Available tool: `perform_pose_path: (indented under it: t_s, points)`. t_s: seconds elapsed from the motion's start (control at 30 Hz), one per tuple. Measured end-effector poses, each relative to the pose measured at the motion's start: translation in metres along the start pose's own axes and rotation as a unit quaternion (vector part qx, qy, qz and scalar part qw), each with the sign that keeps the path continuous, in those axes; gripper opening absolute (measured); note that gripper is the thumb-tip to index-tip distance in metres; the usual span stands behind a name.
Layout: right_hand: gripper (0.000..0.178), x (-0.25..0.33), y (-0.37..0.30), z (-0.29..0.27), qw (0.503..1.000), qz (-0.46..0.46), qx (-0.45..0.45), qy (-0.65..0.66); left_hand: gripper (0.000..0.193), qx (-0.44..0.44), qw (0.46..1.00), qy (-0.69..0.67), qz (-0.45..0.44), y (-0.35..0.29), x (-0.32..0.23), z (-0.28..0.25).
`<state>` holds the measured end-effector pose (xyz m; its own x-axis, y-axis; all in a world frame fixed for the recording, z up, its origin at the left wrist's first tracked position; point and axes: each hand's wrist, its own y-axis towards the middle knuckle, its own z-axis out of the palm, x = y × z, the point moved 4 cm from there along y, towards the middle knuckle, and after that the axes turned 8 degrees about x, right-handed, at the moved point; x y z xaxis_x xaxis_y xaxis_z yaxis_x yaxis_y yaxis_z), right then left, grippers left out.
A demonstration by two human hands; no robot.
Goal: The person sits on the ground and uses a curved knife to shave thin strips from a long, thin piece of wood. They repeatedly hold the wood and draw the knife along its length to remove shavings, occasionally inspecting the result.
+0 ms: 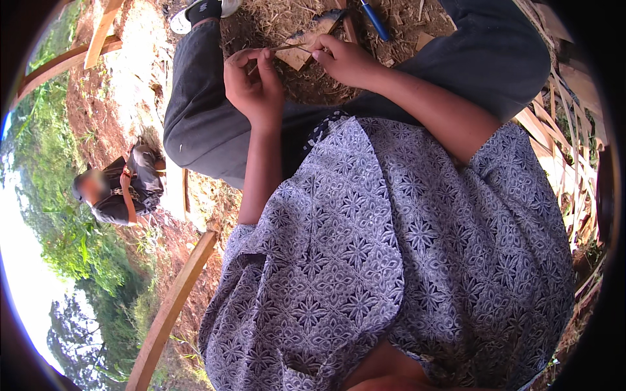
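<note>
Between my two hands, a thin brown strip (285,47), possibly wood or bamboo, stretches over the ground. My left hand (254,88) pinches one end between thumb and forefinger. At the other end my right hand (343,62) is closed, thumb against bent fingers, beside a thin dark tip; its exact hold is hard to make out. Just beneath the hands lies a flat piece of light wood (297,58) with a dark edge. Beyond my right hand rests a slim blue tool or handle (374,21), its far end cut off by the picture's edge.
My bent legs (202,98) in dark trousers surround the work spot, where shavings litter the soil. Long pale strips (564,150) are heaped at the right. Wooden poles (173,313) stand at the left, and another person (130,186) sits farther off beyond them.
</note>
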<state>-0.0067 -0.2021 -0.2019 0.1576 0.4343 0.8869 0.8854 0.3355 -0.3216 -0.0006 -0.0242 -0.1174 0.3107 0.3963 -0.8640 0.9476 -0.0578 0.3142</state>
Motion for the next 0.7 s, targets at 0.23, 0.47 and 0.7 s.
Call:
perform_pose_path:
  t_s: [0.23,0.47,0.7]
  points:
    - [0.028,0.009,-0.005,-0.004,0.999,0.029,0.029,0.013,0.012,-0.006,1.000,0.012,-0.001,-0.003,-0.003,-0.003]
    - [0.024,0.014,-0.004,-0.009,0.999,0.034,0.022,-0.002,0.012,-0.007,1.000,0.007,-0.008,-0.004,-0.004,-0.001]
    - [0.025,-0.015,0.001,0.000,0.999,0.032,0.031,-0.025,0.012,-0.006,1.000,0.000,-0.002,-0.006,-0.004,0.000]
